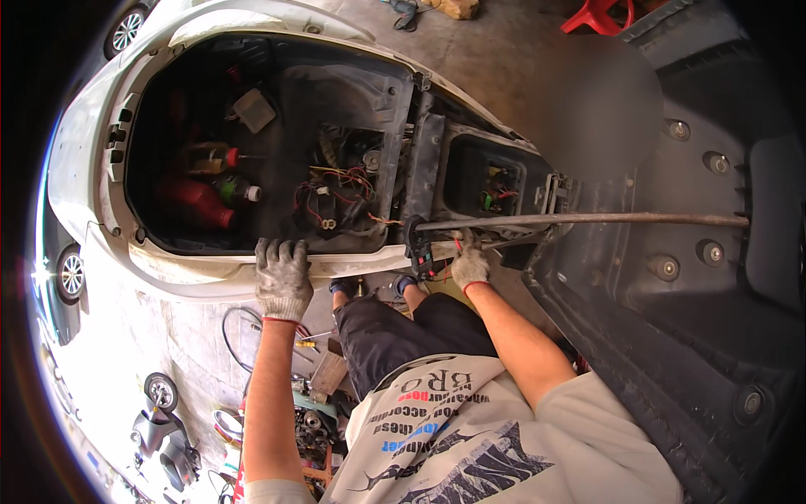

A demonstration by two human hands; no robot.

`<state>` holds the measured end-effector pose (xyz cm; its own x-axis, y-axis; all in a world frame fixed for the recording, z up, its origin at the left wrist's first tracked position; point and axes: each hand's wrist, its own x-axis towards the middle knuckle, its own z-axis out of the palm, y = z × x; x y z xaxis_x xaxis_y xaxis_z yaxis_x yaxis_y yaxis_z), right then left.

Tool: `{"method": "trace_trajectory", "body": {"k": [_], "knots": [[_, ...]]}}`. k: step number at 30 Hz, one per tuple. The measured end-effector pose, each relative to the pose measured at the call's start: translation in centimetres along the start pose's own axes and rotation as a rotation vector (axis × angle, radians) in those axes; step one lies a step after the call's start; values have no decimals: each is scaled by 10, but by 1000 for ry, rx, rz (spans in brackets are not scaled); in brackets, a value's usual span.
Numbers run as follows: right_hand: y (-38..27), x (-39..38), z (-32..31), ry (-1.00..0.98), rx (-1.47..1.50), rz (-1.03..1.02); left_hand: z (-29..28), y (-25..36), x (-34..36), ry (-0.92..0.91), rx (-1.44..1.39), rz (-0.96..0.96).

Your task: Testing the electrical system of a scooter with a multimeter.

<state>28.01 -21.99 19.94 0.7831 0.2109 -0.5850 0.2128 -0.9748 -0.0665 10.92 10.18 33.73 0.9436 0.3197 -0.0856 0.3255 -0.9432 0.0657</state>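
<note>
A white scooter body panel (353,263) runs along the near side of the open storage bay. My left hand (283,273), in a dirty grey knit glove, hooks its fingers over the panel's rim. Farther right, my right hand (470,262), gloved too, grips the narrower part of the same edge; some fingertips are hidden. Just left of it hangs a black fuse block (421,250) with red parts and thin wires. A rusty metal rod (579,218) passes above that hand, reaching from near the block to the raised black underside (655,328) at right.
Inside the dark storage bay (277,227) lie a red bottle (197,202), a bottle with a green label (231,190) and loose wiring (340,189). Tools and parts cover the floor by my left arm, with a small dark scooter (164,441) beyond. A red stool (598,15) stands far right.
</note>
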Motion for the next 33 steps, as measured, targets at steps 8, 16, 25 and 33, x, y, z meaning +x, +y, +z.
{"method": "trace_trajectory", "body": {"k": [8, 16, 25, 33], "knots": [[-10, -6, -10, 5, 47, 23, -1, -1, -1, -5, -6, -9], [-1, 1, 5, 30, -28, 21, -2, 0, 1, 51, -36, 21], [-4, 0, 0, 1, 38, 47, 0, -1, 0, 29, -35, 13], [-3, -2, 11, 62, 13, 4, 0, -2, -1, -11, 7, -9]]}}
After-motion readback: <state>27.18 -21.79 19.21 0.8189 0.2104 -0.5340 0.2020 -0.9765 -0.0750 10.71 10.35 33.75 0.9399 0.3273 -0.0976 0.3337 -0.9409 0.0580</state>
